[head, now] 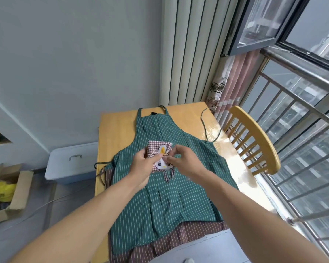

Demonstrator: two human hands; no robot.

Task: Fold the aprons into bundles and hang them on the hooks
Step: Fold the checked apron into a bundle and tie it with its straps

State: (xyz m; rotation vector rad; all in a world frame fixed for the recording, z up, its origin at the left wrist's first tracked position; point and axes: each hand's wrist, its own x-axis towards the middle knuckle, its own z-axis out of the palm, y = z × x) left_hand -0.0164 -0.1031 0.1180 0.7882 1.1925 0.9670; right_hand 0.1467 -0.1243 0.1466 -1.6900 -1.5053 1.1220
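A green striped apron [163, 190] is lying spread flat over the wooden table [118, 130], its bib pointing toward the far edge of the table and its hem hanging over the near edge. Held just above the middle of the green apron is a small folded bundle of pink checked fabric [158, 155] bearing a white cartoon patch, with two thin checked ties dangling from the bundle's lower edge. The left hand [142, 164] is gripping the bundle's left side, fingers curled around it. The right hand [180, 158] is pinching the bundle's right edge between thumb and fingertips. Under the green apron, a brown striped apron [179, 242] is peeking out along the near hem and at the left side. A wooden chair [258, 141] is standing just beside the table's right edge, by the window railing [296, 118]. To the left of the table, a pale storage bin [72, 164] is sitting on the floor, with a cardboard box [10, 194] farther left.
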